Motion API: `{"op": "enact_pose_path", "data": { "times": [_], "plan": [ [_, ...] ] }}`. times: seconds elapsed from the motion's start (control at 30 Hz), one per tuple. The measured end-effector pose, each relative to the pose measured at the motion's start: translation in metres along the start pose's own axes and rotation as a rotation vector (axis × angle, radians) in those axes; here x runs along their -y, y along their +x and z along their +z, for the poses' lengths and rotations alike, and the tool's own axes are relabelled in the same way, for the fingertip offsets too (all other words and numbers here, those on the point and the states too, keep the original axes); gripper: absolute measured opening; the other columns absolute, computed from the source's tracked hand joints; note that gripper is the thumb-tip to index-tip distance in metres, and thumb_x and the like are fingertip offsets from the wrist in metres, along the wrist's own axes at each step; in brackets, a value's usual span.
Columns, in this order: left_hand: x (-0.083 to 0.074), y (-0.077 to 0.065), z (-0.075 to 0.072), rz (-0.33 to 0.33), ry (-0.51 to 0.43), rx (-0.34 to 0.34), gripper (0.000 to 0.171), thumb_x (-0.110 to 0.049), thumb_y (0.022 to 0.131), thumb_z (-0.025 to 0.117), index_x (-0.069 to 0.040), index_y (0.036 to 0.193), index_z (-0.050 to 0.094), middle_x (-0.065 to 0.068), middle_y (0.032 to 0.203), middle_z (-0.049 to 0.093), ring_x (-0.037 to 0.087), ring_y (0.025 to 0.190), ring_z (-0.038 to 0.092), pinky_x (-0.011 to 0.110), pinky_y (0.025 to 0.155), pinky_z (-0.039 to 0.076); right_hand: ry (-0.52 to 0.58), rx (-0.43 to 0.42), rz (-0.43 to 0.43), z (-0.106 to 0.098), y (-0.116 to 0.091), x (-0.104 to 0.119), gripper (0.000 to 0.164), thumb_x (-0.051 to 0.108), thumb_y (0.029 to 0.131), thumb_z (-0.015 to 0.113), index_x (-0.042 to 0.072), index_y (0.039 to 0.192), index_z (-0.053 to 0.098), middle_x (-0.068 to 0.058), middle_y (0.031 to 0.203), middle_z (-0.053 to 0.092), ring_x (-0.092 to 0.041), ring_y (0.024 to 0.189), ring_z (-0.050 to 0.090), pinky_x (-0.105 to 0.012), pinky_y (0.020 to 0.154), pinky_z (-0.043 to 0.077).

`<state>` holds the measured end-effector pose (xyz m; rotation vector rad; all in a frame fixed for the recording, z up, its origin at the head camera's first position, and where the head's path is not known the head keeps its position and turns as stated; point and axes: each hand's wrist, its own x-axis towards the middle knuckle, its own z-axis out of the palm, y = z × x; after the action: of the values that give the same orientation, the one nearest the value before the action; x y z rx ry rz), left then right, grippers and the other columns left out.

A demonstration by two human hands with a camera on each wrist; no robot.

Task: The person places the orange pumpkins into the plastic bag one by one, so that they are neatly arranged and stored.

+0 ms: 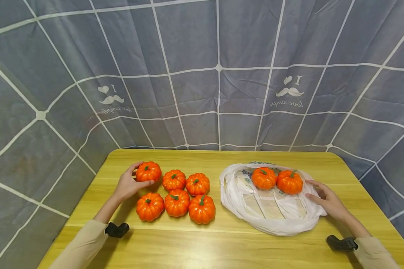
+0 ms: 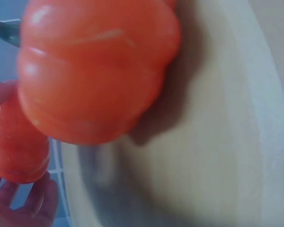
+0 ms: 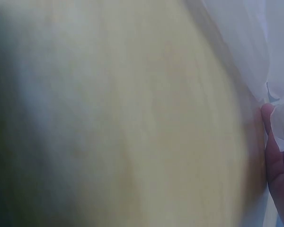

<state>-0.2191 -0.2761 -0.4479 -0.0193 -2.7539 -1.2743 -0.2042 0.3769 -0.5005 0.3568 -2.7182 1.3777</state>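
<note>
Several small orange pumpkins with green stems are on the wooden table. My left hand point(image 1: 126, 185) grips one pumpkin point(image 1: 148, 171) at the far left of the group, thumb on its near side and fingers round the back. In the left wrist view, that held pumpkin point(image 2: 19, 139) shows behind a closer pumpkin point(image 2: 94, 71). To the right lies a white plastic bag point(image 1: 269, 226), mouth spread wide, with two pumpkins point(image 1: 290, 182) at its far right part. My right hand point(image 1: 330, 201) holds the bag's right edge; in the right wrist view its thumb point(image 3: 270, 123) lies against the thin plastic.
The other loose pumpkins point(image 1: 177, 203) sit in two rough rows between my left hand and the bag. A grey curtain point(image 1: 195, 89) with white lines hangs behind the wooden table point(image 1: 175, 246) and along its sides.
</note>
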Motion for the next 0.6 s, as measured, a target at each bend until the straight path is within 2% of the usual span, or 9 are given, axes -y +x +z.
{"op": "enact_pose_path", "data": {
  "times": [0.17,0.4,0.6],
  "plan": [
    [-0.01,-0.002,-0.006,-0.019,-0.006,-0.04,0.081,-0.024,0.075,0.08,-0.002,0.141,0.039,0.023,0.139,0.044,0.038,0.108,0.054,0.027,0.078,0.048,-0.007,-0.002,0.005,0.0,0.0,0.0,0.048,0.007,0.093,0.06,0.0,0.137,0.043,0.032,0.097,0.049,0.002,0.071,0.053,-0.023,0.054,0.05],
    [-0.028,-0.007,-0.012,-0.038,0.016,-0.068,0.082,-0.028,0.077,0.079,-0.003,0.143,0.038,0.023,0.139,0.044,0.039,0.112,0.052,0.031,0.081,0.047,0.01,-0.004,-0.004,0.0,0.0,-0.001,0.047,0.006,0.093,0.06,0.002,0.137,0.044,0.035,0.1,0.047,0.003,0.072,0.054,-0.023,0.055,0.05],
    [-0.046,-0.013,-0.012,-0.022,0.009,-0.084,0.083,-0.028,0.076,0.08,-0.003,0.143,0.038,0.022,0.137,0.046,0.038,0.11,0.054,0.031,0.082,0.048,-0.013,-0.01,-0.009,0.0,0.0,-0.002,0.047,0.006,0.092,0.06,0.002,0.137,0.044,0.037,0.104,0.044,0.003,0.073,0.052,-0.022,0.055,0.048]
  ]
}}
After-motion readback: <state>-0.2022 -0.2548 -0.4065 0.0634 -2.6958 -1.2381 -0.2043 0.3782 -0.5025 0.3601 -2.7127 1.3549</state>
